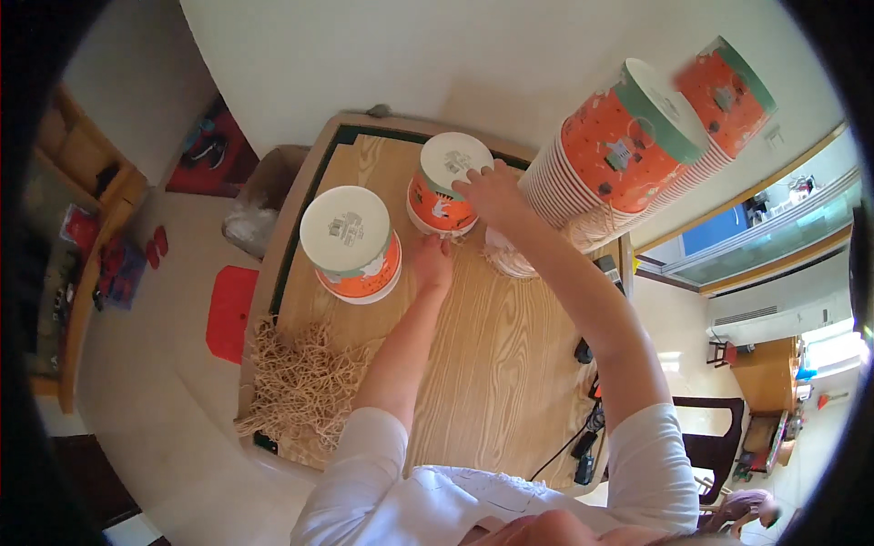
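An orange paper bucket (443, 205) with a green band stands upside down near the table's far edge, its pale base up. My left hand (431, 262) grips it low at the near rim, fingertips partly hidden. My right hand (497, 195) is closed on its right side, fingers over the edge of the base. Just left of it sits a second upside-down paper bucket (346, 229). A tangled pile of tan twine cords (305, 378) lies at the table's near left, beside my left forearm.
Tall stacks of nested paper buckets (628, 136) rise at the far right of the wooden table (492, 364). Black cables and adapters (587, 441) lie along the right edge. A red stool (231, 314) and a bin (273, 196) stand left. Another person (742, 510) is at the far lower right.
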Available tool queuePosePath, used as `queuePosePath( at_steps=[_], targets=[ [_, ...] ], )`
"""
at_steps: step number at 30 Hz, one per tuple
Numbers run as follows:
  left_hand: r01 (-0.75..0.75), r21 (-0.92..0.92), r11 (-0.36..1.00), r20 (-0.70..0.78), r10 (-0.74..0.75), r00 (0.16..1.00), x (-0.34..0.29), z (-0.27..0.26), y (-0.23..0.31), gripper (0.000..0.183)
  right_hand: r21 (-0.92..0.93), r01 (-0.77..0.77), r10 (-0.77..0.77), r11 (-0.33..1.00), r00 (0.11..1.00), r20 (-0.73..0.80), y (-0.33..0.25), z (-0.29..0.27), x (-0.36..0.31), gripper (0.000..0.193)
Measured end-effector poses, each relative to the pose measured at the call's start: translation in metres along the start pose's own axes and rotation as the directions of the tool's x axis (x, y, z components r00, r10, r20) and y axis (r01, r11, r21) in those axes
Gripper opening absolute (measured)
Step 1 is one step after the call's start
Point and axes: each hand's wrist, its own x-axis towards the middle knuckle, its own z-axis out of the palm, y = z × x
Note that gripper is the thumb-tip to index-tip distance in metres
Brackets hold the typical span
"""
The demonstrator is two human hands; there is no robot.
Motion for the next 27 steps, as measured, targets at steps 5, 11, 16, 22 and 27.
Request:
queuePosePath(
  at_steps=[5,11,16,22,27],
  targets=[
    [0.034,-0.058,0.998,-0.023,-0.035,0.999,0.0,0.018,0.006,0.014,0.005,-0.016,0.016,1.0,0.998,0.068,0.002,0.004,-0.002,0.021],
    [-0.15,-0.186,0.971,-0.117,0.13,0.985,-0.005,0.013,-0.013,0.013,0.01,-0.011,0.011,1.0,1.0,-0.006,-0.009,0.002,0.004,0.022],
    [-0.431,0.002,0.902,-0.208,0.422,0.882,-0.012,-0.019,-0.004,0.022,0.178,-0.233,0.234,0.956,0.972,0.016,-0.003,0.006,-0.004,0.019],
    [-0.106,-0.224,0.969,-0.025,0.103,0.994,-0.006,-0.025,-0.009,0.028,0.641,-0.339,0.485,0.689,0.872,-0.061,-0.071,0.017,-0.043,0.017],
    [-0.324,-0.007,0.946,-0.118,0.321,0.94,-0.003,-0.017,-0.011,0.036,0.587,-0.607,0.628,0.536,0.751,0.205,-0.09,0.091,-0.059,0.015]
  ],
)
